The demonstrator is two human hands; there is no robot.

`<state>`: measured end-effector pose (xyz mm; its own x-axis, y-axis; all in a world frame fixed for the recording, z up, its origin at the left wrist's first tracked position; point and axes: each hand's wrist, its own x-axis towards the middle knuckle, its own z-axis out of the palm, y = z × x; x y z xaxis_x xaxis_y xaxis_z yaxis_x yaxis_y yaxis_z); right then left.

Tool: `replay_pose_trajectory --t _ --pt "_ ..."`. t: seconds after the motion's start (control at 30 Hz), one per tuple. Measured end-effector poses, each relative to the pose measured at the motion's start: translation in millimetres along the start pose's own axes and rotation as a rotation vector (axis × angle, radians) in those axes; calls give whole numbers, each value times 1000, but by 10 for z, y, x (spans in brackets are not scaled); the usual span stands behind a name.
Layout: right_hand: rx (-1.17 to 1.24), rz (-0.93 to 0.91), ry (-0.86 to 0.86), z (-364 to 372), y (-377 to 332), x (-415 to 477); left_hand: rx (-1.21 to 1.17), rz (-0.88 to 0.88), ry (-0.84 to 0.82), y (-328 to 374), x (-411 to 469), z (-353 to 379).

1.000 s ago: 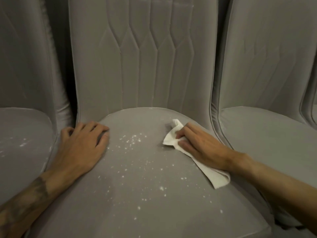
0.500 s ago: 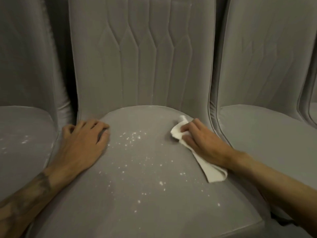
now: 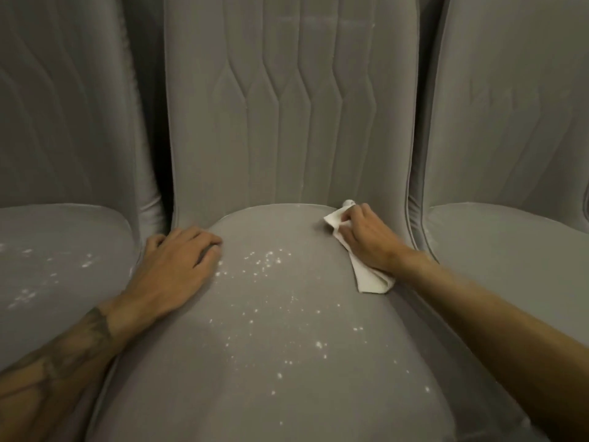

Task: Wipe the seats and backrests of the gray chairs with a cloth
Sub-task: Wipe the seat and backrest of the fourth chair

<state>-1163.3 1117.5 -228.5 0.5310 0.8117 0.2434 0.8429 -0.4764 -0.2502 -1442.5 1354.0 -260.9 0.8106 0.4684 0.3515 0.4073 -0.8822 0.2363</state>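
Cloth (image 3: 369, 279) at the seat (image 3: 271, 330) rear, seemingly gripped by the right hand (image 3: 366, 240); left hand (image 3: 175, 269) lies flat, empty.

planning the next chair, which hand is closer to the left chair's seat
Left. The left hand rests on the middle seat's left edge, beside the left chair's seat; the right hand holds the cloth at the middle seat's back right corner.

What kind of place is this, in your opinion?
Probably an indoor dining or storage area, though uncertain: matching gray chairs stand tightly side by side, and white specks lie on the middle seat.
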Motion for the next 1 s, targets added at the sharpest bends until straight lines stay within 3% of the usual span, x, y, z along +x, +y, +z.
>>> replay_pose_trajectory --t 0.07,0.23,0.43,0.67,0.87,1.0 --pt "46 -28 1 131 -206 63 -38 35 -9 -49 -37 -75" --pt "130 -307 -73 227 -352 -157 66 129 81 -201 -165 -176" --pt "-27 -19 26 207 -219 303 164 143 152 -152 -221 -114" --pt "122 -392 -63 266 -569 -98 201 183 151 -213 -236 -60" --pt "17 -107 32 182 -313 193 203 163 153 -172 -247 -64" --pt "135 -366 13 340 -740 -58 190 151 154 -162 -245 -72"
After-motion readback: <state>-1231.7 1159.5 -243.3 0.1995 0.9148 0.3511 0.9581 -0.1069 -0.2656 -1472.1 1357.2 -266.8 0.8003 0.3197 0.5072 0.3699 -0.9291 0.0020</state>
